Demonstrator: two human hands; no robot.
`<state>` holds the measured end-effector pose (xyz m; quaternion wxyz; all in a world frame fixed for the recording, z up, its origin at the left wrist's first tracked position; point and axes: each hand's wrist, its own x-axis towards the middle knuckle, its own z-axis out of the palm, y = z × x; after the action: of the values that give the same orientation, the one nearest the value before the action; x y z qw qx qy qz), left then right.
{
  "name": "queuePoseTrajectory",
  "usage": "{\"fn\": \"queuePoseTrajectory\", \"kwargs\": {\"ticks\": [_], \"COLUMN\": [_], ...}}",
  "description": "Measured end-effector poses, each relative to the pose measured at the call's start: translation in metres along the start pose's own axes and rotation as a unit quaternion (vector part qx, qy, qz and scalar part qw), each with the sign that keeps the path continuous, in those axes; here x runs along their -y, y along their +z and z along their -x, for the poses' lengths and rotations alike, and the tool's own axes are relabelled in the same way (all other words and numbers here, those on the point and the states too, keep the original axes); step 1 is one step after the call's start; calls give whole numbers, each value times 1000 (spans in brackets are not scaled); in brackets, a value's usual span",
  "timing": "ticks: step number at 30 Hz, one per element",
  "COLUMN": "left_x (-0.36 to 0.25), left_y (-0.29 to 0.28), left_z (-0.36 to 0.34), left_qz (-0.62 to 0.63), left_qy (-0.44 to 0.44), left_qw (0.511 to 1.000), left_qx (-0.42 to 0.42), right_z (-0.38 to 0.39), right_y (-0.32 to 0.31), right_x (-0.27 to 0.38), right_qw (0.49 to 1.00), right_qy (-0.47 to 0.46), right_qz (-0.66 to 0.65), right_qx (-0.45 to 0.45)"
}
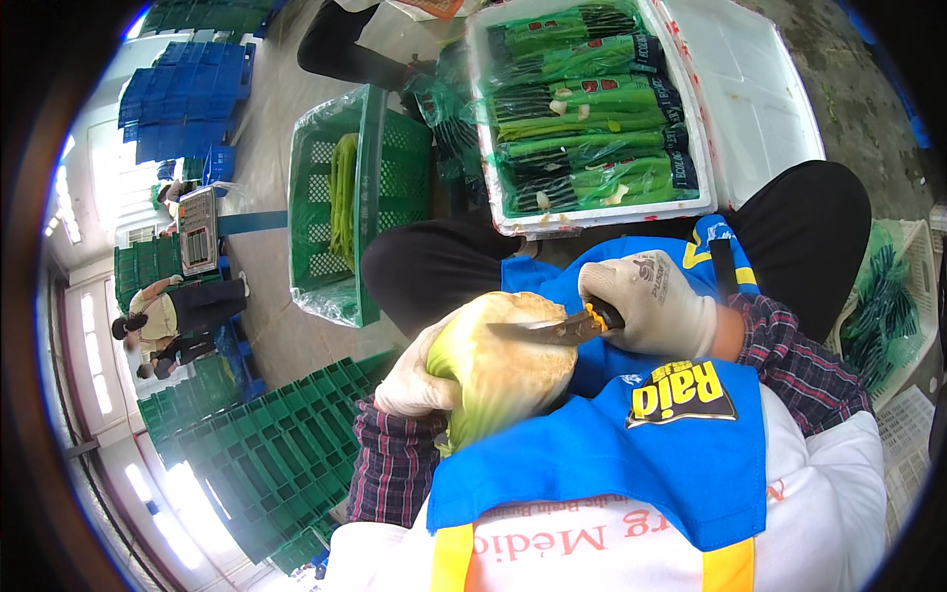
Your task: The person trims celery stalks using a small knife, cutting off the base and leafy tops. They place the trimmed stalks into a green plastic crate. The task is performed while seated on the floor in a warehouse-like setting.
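Note:
A thick bunch of celery (pixel 513 360) leans against my front, its pale, browned root end up and its green stalks running down. My left hand (pixel 419 375), in a whitish work glove, is closed around the celery's left side. My right hand (pixel 651 301), gloved too, grips a knife (pixel 552 333) by its dark handle. Something yellow is wrapped where handle meets blade. The blade points left and lies across the root end, touching or just over it. The lower stalks are hidden behind my blue apron (pixel 592 464).
Ahead stands a white foam box (pixel 602 219) of bagged green stalks. Left of it, a green crate (pixel 370 217) lined with clear plastic holds loose stalks. Green crates (pixel 266 454) are stacked at left, near other people (pixel 163 316). A white basket (pixel 922 331) with dark green wrappers stands at right.

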<state>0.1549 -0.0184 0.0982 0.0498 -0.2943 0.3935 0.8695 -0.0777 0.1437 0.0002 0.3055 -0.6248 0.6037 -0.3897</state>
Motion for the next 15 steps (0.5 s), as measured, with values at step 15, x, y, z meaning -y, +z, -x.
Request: {"fn": "queuePoseTrajectory", "kwargs": {"ticks": [15], "left_x": [3], "left_y": [-6], "left_z": [-5], "left_qz": [-13], "left_qy": [-7], "left_qw": [1000], "left_qx": [8], "right_z": [-5], "right_y": [2], "right_x": [-9], "right_qw": [995], "right_qy": [-81], "right_qz": [-1], "right_qx": [-52]}}
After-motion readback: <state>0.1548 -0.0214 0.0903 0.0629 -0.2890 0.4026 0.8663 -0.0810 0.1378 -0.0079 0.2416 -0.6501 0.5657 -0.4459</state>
